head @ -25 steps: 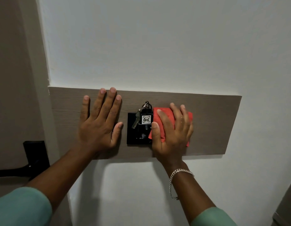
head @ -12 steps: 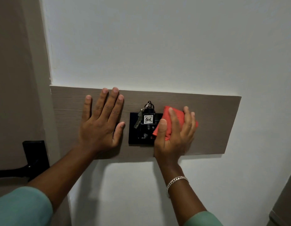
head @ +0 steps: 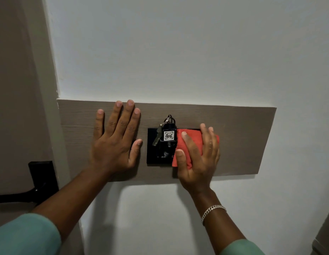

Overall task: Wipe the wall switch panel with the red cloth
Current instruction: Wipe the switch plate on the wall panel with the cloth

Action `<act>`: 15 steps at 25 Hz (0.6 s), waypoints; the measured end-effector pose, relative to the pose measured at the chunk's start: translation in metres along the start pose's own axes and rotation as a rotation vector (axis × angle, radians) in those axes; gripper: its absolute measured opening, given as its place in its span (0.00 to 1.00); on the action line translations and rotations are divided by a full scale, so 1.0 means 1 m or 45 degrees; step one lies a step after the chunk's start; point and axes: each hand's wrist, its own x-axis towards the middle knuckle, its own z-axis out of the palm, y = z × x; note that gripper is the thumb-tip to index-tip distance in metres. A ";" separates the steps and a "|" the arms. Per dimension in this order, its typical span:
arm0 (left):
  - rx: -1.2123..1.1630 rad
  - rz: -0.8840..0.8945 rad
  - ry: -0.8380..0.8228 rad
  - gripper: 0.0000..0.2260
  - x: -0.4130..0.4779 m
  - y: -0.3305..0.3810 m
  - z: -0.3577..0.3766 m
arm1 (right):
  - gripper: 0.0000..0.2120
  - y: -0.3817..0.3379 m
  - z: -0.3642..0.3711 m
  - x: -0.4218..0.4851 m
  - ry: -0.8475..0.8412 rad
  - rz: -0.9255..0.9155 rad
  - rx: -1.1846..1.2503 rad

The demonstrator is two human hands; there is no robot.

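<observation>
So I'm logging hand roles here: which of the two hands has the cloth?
The right hand, the one with the bracelet, presses the red cloth on the switch panel; the left hand lies flat, empty.

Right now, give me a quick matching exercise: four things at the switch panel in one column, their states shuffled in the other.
Things:
1. left hand
2. red cloth
3. key tag
4. door handle

States:
A. marked 406
B. flat on the wood panel, holding nothing
C. black, at far left
D. pressed on the black switch plate by the right hand

Pairs: 1-B, 2-D, 3-A, 4-C
</observation>
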 end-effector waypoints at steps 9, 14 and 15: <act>0.025 0.002 -0.004 0.32 0.002 0.000 0.001 | 0.19 0.022 -0.008 0.004 -0.076 -0.083 -0.032; 0.030 -0.001 0.016 0.32 0.001 0.002 0.001 | 0.20 -0.002 0.002 -0.008 -0.019 0.025 -0.129; 0.036 0.003 0.018 0.32 0.001 0.002 0.001 | 0.21 0.005 0.002 -0.010 0.007 0.077 -0.104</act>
